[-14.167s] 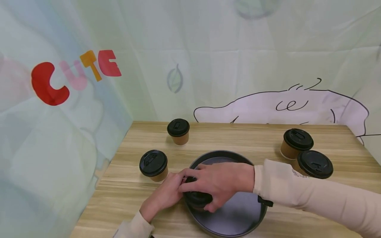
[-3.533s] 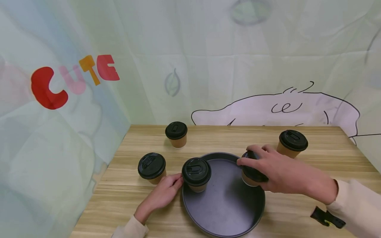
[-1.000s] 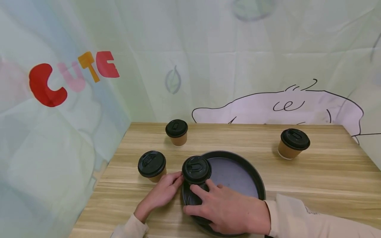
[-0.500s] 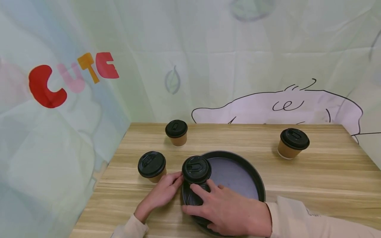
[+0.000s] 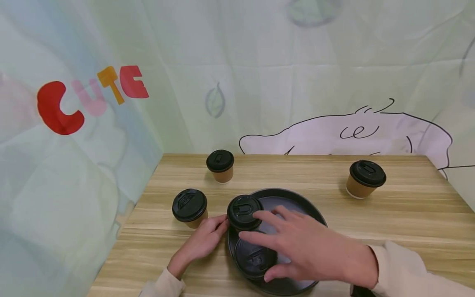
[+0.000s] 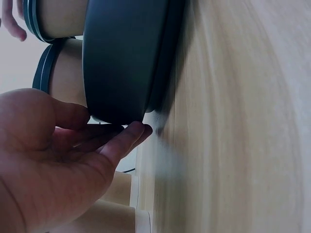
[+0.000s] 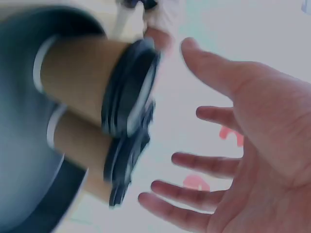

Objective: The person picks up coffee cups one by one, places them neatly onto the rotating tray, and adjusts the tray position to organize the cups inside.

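A dark round pan (image 5: pixel 315 214) lies on the wooden table. Two brown paper cups with black lids stand upright inside its left part, side by side: a rear cup (image 5: pixel 243 211) and a front cup (image 5: pixel 254 258). My left hand (image 5: pixel 204 239) holds the pan's left edge; in the left wrist view its thumb is at the rim and its fingertips at the wall's lower edge. Above the pan hovers my right hand (image 5: pixel 311 247), fingers spread. The right wrist view shows a gap between this hand (image 7: pixel 252 145) and the nearest cup lid (image 7: pixel 131 87).
One lidded cup (image 5: pixel 190 208) stands left of the pan, close to my left hand. Another cup (image 5: pixel 221 166) is near the table's back edge, and a third cup (image 5: pixel 365 179) stands at the back right. A printed cloth (image 5: pixel 297 82) hangs behind the table (image 5: pixel 408 214).
Earlier my right hand brought a cup from the right into the pan, in front of the first. Now it has released that cup and moved up and right. My left hand stays at the rim.
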A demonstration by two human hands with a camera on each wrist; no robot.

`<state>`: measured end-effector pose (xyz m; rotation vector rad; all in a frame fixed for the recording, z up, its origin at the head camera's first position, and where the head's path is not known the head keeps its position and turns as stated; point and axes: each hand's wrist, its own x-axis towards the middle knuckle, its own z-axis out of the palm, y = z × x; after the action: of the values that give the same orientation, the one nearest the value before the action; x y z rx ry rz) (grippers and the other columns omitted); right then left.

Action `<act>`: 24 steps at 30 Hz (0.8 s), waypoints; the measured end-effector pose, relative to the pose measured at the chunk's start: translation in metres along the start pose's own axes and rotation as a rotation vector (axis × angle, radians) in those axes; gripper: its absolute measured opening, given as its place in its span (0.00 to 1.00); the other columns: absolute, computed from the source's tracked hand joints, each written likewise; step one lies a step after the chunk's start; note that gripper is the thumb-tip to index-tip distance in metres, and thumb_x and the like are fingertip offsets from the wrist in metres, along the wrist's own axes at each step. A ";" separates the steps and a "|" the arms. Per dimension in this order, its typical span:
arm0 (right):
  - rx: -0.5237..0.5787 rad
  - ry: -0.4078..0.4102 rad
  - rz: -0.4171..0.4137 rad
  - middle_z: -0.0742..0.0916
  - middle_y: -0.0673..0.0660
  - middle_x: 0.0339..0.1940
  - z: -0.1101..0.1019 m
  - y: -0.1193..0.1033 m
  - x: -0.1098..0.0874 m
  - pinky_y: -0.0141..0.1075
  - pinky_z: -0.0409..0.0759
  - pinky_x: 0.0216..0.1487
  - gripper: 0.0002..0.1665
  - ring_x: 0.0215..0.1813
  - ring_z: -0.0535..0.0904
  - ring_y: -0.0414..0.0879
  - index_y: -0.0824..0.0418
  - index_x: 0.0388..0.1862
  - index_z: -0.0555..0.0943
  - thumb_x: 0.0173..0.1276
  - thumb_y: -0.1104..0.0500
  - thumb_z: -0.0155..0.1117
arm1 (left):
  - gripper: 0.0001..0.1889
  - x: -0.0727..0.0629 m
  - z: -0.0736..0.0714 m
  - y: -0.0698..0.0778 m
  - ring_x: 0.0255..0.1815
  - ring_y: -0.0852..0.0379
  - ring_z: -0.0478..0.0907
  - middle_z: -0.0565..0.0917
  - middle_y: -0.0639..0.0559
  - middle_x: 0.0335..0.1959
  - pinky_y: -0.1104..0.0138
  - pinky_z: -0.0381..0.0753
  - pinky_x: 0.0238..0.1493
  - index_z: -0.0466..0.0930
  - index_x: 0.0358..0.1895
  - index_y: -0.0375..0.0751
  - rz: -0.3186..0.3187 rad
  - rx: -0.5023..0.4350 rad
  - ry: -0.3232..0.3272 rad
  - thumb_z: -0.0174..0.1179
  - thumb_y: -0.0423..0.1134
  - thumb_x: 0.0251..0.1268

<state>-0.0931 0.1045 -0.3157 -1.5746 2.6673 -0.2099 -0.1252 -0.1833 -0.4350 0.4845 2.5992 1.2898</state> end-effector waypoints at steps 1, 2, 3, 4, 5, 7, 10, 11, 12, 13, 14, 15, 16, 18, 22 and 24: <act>0.012 0.040 0.011 0.73 0.56 0.75 -0.003 0.005 -0.003 0.53 0.81 0.59 0.45 0.68 0.73 0.56 0.37 0.81 0.65 0.69 0.26 0.61 | 0.21 0.000 0.000 0.000 0.72 0.46 0.71 0.78 0.40 0.68 0.46 0.70 0.72 0.75 0.71 0.32 0.000 0.003 0.000 0.47 0.38 0.85; 0.028 0.079 0.023 0.74 0.55 0.74 -0.005 0.011 -0.005 0.52 0.81 0.60 0.44 0.67 0.73 0.54 0.38 0.80 0.67 0.69 0.26 0.61 | 0.21 0.000 0.000 0.000 0.72 0.46 0.71 0.78 0.41 0.68 0.46 0.70 0.72 0.75 0.71 0.32 0.004 0.005 0.002 0.47 0.39 0.86; 0.049 0.112 0.041 0.75 0.54 0.73 -0.006 0.017 -0.008 0.52 0.80 0.60 0.43 0.67 0.73 0.53 0.39 0.80 0.68 0.70 0.27 0.61 | 0.22 -0.001 0.000 0.001 0.72 0.45 0.71 0.78 0.40 0.68 0.46 0.70 0.72 0.75 0.71 0.32 0.010 0.008 0.003 0.47 0.40 0.86; 0.060 0.142 0.064 0.77 0.53 0.71 -0.008 0.024 -0.010 0.52 0.81 0.60 0.42 0.66 0.73 0.52 0.40 0.79 0.70 0.71 0.28 0.61 | 0.22 -0.001 0.000 -0.001 0.72 0.44 0.71 0.79 0.40 0.67 0.45 0.70 0.71 0.76 0.71 0.32 0.024 0.013 0.003 0.46 0.40 0.86; 0.071 0.175 0.086 0.78 0.53 0.70 -0.008 0.032 -0.011 0.52 0.81 0.59 0.40 0.66 0.74 0.52 0.41 0.78 0.71 0.72 0.29 0.62 | 0.22 0.000 0.000 -0.002 0.72 0.43 0.72 0.79 0.39 0.67 0.44 0.71 0.70 0.76 0.70 0.32 0.033 0.016 0.003 0.46 0.42 0.86; 0.089 0.209 0.133 0.80 0.54 0.66 -0.007 0.049 -0.013 0.52 0.82 0.58 0.37 0.64 0.76 0.52 0.45 0.76 0.73 0.74 0.34 0.63 | 0.23 0.001 0.001 -0.011 0.71 0.42 0.73 0.79 0.38 0.66 0.44 0.73 0.68 0.76 0.70 0.31 0.078 0.033 0.007 0.45 0.44 0.87; 0.085 0.232 0.193 0.83 0.56 0.61 -0.001 0.076 -0.014 0.52 0.84 0.55 0.32 0.59 0.81 0.53 0.53 0.73 0.77 0.75 0.42 0.67 | 0.24 0.006 0.005 -0.032 0.69 0.41 0.75 0.80 0.37 0.65 0.45 0.77 0.65 0.77 0.70 0.33 0.132 0.059 0.020 0.44 0.46 0.87; 0.094 0.230 0.206 0.84 0.57 0.59 0.003 0.085 -0.014 0.52 0.84 0.54 0.30 0.58 0.82 0.53 0.55 0.71 0.77 0.75 0.46 0.68 | 0.25 0.008 0.007 -0.041 0.69 0.43 0.75 0.81 0.39 0.65 0.46 0.77 0.65 0.77 0.70 0.34 0.140 0.064 0.027 0.44 0.48 0.87; 0.103 0.222 0.218 0.84 0.58 0.57 0.007 0.093 -0.014 0.51 0.84 0.53 0.29 0.56 0.82 0.52 0.58 0.70 0.78 0.75 0.49 0.68 | 0.25 0.009 0.009 -0.049 0.69 0.43 0.76 0.81 0.39 0.65 0.47 0.78 0.65 0.77 0.70 0.35 0.152 0.067 0.029 0.45 0.48 0.87; 0.114 0.218 0.228 0.85 0.58 0.56 0.011 0.101 -0.014 0.50 0.85 0.52 0.27 0.54 0.83 0.52 0.60 0.68 0.78 0.75 0.51 0.69 | 0.25 0.012 0.011 -0.057 0.69 0.45 0.75 0.81 0.42 0.66 0.48 0.78 0.65 0.77 0.71 0.37 0.148 0.068 0.030 0.45 0.49 0.87; 0.123 0.210 0.239 0.85 0.59 0.54 0.015 0.107 -0.014 0.49 0.85 0.51 0.26 0.53 0.84 0.52 0.61 0.67 0.79 0.74 0.53 0.70 | 0.25 0.013 0.012 -0.063 0.69 0.46 0.75 0.80 0.43 0.66 0.48 0.78 0.66 0.77 0.71 0.39 0.131 0.058 0.028 0.45 0.50 0.86; 0.137 0.203 0.241 0.86 0.59 0.53 0.019 0.114 -0.013 0.49 0.86 0.49 0.24 0.51 0.84 0.52 0.62 0.65 0.79 0.74 0.55 0.70 | 0.25 0.014 0.014 -0.068 0.70 0.48 0.74 0.80 0.45 0.67 0.49 0.77 0.66 0.77 0.72 0.40 0.128 0.055 0.027 0.45 0.51 0.86; 0.147 0.197 0.246 0.86 0.59 0.51 0.023 0.119 -0.013 0.48 0.86 0.48 0.23 0.50 0.84 0.52 0.62 0.63 0.80 0.73 0.57 0.70 | 0.25 0.015 0.015 -0.072 0.70 0.49 0.74 0.80 0.46 0.67 0.49 0.76 0.67 0.76 0.72 0.42 0.111 0.039 0.022 0.46 0.52 0.86; 0.163 0.190 0.254 0.87 0.60 0.48 0.030 0.128 -0.012 0.48 0.86 0.44 0.20 0.47 0.85 0.52 0.63 0.60 0.81 0.72 0.59 0.71 | 0.26 0.015 0.015 -0.072 0.70 0.49 0.74 0.79 0.46 0.67 0.50 0.77 0.67 0.76 0.73 0.40 0.117 0.034 0.014 0.45 0.52 0.86; 0.185 0.158 0.265 0.88 0.60 0.42 0.043 0.141 -0.007 0.45 0.87 0.39 0.16 0.40 0.86 0.50 0.65 0.55 0.82 0.71 0.63 0.71 | 0.26 0.012 0.012 -0.060 0.70 0.46 0.74 0.80 0.42 0.67 0.49 0.77 0.66 0.75 0.72 0.36 0.129 0.038 0.020 0.45 0.51 0.87; 0.206 0.135 0.270 0.88 0.59 0.39 0.049 0.145 -0.004 0.42 0.86 0.37 0.14 0.36 0.85 0.47 0.67 0.53 0.83 0.71 0.65 0.70 | 0.26 0.010 0.011 -0.055 0.69 0.44 0.76 0.80 0.40 0.66 0.47 0.78 0.65 0.76 0.71 0.34 0.141 0.056 0.028 0.44 0.50 0.87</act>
<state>-0.2127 0.1725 -0.3837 -1.1686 2.8109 -0.5768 -0.1416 -0.2023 -0.4856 0.6749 2.6728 1.2770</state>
